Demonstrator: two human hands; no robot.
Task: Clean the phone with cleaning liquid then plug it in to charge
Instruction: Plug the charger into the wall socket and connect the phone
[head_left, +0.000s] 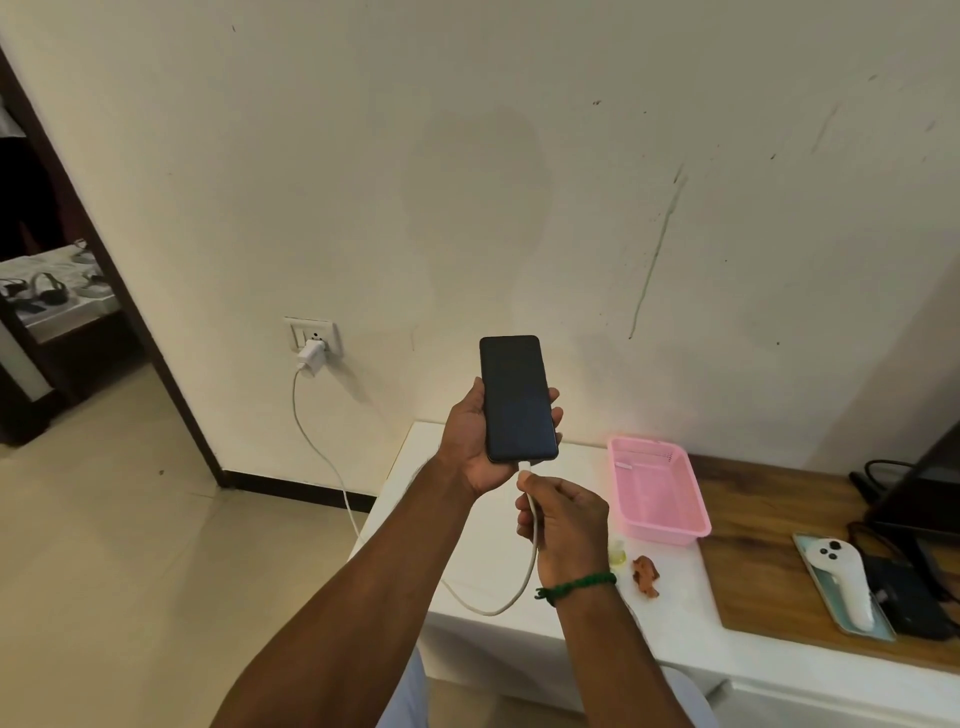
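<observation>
The right hand (563, 525), nearest the camera and banded at the wrist with a green bracelet (576, 586), is seen pinching the white cable (531, 561) just behind its connector (525, 464), thumb and forefinger closed on it. Directly above, the phone (517, 400) is held in the left hand (475, 441), fingers wrapped round both edges, its dark screen turned to the camera. The phone's long axis is stood near vertical, its lower end pointed down at the right hand. The connector is met with that lower edge, though whether it is fully seated cannot be told. A short push straight up along the phone's length is judged to be all that is called for. Slack is given by a loop of cable hung below the wrists. Beyond the hands, the white table (670, 623) is set with a small bottle (618, 553), a crumpled brown cloth (645, 574) and a pink basket (657, 493), all to the right and apart from the phone. Farthest off, the charger (311, 356) is seen plugged into the wall socket (332, 338), with open air left around the phone.
</observation>
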